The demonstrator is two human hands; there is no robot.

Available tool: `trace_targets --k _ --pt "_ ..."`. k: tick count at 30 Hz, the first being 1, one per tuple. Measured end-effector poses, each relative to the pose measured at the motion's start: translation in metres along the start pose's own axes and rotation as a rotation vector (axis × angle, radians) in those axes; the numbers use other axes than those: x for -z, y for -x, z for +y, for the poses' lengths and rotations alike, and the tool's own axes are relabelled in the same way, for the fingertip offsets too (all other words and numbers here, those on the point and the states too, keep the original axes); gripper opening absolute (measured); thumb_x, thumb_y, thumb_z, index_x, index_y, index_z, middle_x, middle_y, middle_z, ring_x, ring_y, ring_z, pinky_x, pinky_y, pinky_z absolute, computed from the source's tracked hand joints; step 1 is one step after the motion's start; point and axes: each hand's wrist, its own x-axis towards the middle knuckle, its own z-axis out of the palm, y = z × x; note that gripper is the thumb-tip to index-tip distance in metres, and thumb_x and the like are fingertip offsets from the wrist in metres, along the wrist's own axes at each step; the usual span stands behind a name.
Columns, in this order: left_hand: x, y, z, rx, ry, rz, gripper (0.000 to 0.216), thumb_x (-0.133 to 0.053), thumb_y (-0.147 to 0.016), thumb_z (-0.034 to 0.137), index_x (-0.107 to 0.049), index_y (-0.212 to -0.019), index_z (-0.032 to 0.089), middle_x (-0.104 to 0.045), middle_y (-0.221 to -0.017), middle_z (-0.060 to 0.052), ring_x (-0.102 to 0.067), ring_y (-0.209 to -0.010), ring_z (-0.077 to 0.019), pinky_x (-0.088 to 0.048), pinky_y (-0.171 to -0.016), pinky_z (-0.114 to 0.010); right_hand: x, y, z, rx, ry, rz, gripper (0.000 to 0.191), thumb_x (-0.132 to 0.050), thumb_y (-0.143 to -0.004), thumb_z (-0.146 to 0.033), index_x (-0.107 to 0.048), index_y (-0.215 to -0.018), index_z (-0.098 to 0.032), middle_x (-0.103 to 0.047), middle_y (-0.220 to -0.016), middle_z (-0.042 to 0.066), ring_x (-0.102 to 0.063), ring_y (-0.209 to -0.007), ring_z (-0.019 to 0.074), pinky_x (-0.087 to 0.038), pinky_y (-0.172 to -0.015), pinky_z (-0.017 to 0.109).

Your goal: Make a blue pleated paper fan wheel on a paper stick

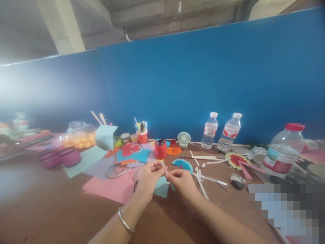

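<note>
We see silver bracelet (pixel 125 220) nearest, on left wrist. Left hand (pixel 150 177) and right hand (pixel 183 185), fingertips nearly meeting, pinch a small pale strip (pixel 163 163) over the brown table (pixel 63 206), center; fingers hide most of it. Pink paper (pixel 109 188) left, white strips (pixel 202 186) right. Just beyond, we note blue folded fan (pixel 183 165) and red spool (pixel 160 150). Farther: pen cup (pixel 142 137), small white fan (pixel 183 138); far right, two bottles (pixel 209 132). Blue wall (pixel 177 81) farthest.

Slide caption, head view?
Left hand and right hand pinch a small pale piece over a brown table, near a red spool and pink paper.
</note>
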Motion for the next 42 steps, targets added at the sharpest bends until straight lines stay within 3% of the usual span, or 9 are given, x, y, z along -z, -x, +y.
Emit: trace_targets --k 5,9,14,19,24,30,33,36,42 --pt "0.006 -0.001 -0.001 -0.033 -0.12 0.097 0.032 -0.074 -0.054 0.026 -0.062 -0.081 0.016 -0.064 -0.06 0.0 -0.058 -0.054 -0.0128 -0.043 -0.055 -0.022 0.007 -0.001 -0.005 0.128 0.13 -0.081 0.04 -0.054 -0.074 -0.047 -0.065 -0.055 -0.013 -0.053 -0.047 0.0 -0.044 -0.047 0.0112 -0.032 -0.047 0.022" --pt "0.004 0.001 0.0 -0.05 -0.225 -0.04 0.033 -0.073 -0.057 0.028 -0.056 -0.083 0.017 -0.062 -0.054 0.003 -0.056 -0.05 -0.0121 -0.04 -0.05 -0.02 0.011 -0.002 -0.016 0.155 0.02 -0.024 0.022 -0.059 -0.072 -0.038 -0.066 -0.075 -0.017 -0.063 -0.071 0.003 -0.055 -0.065 0.0165 -0.041 -0.055 0.024" --pt "-0.003 0.005 0.0 -0.067 -0.263 -0.192 0.022 -0.069 -0.063 0.028 -0.054 -0.076 0.017 -0.063 -0.057 0.0 -0.057 -0.053 -0.0131 -0.039 -0.049 -0.02 0.008 -0.004 -0.017 0.105 -0.059 -0.018 0.021 -0.061 -0.07 -0.035 -0.057 -0.061 -0.017 -0.052 -0.054 -0.003 -0.046 -0.051 0.0112 -0.036 -0.05 0.022" --pt "-0.003 0.005 0.003 -0.097 -0.224 -0.217 0.017 -0.059 -0.072 0.033 -0.062 -0.073 0.016 -0.062 -0.061 -0.001 -0.058 -0.057 -0.0138 -0.047 -0.055 -0.024 0.007 -0.005 -0.014 0.101 -0.177 -0.036 0.024 -0.06 -0.07 -0.041 -0.053 -0.065 -0.019 -0.045 -0.053 -0.006 -0.04 -0.047 0.0095 -0.033 -0.044 0.021" --pt "-0.002 0.005 0.004 -0.098 -0.253 -0.114 0.014 -0.062 -0.069 0.03 -0.063 -0.072 0.016 -0.063 -0.066 -0.001 -0.06 -0.057 -0.0142 -0.051 -0.055 -0.025 0.008 -0.003 -0.018 0.139 -0.03 -0.039 0.022 -0.055 -0.075 -0.036 -0.051 -0.061 -0.019 -0.044 -0.052 -0.006 -0.04 -0.047 0.01 -0.031 -0.045 0.021" --pt "-0.002 0.003 0.001 -0.031 -0.198 -0.128 0.013 -0.063 -0.067 0.027 -0.063 -0.069 0.014 -0.062 -0.063 -0.002 -0.058 -0.058 -0.0132 -0.05 -0.057 -0.024 0.009 -0.004 -0.015 0.132 0.059 -0.01 0.019 -0.056 -0.074 -0.033 -0.055 -0.061 -0.019 -0.049 -0.052 -0.004 -0.044 -0.048 0.0116 -0.032 -0.045 0.022" --pt "-0.003 0.005 0.001 0.01 -0.136 -0.154 0.013 -0.063 -0.068 0.026 -0.062 -0.069 0.013 -0.061 -0.063 -0.002 -0.057 -0.059 -0.0126 -0.048 -0.056 -0.023 0.01 -0.003 -0.014 0.14 0.089 0.081 0.012 -0.061 -0.07 -0.031 -0.058 -0.067 -0.02 -0.056 -0.058 -0.002 -0.049 -0.051 0.0132 -0.036 -0.047 0.023" --pt "-0.005 0.007 0.001 0.042 -0.026 -0.194 0.012 -0.063 -0.069 0.025 -0.061 -0.069 0.013 -0.06 -0.067 -0.002 -0.057 -0.063 -0.0123 -0.047 -0.058 -0.022 0.009 0.001 -0.015 0.229 0.139 0.18 0.009 -0.063 -0.068 -0.028 -0.06 -0.073 -0.021 -0.06 -0.065 -0.001 -0.054 -0.058 0.015 -0.04 -0.055 0.025" --pt "-0.004 0.008 0.0 0.01 -0.004 -0.207 0.009 -0.062 -0.071 0.024 -0.061 -0.07 0.015 -0.058 -0.067 0.0 -0.055 -0.064 -0.0111 -0.045 -0.057 -0.021 0.008 0.009 -0.019 0.378 0.288 0.145 0.013 -0.053 -0.079 -0.027 -0.063 -0.076 -0.021 -0.064 -0.071 0.002 -0.058 -0.064 0.0159 -0.043 -0.06 0.025"
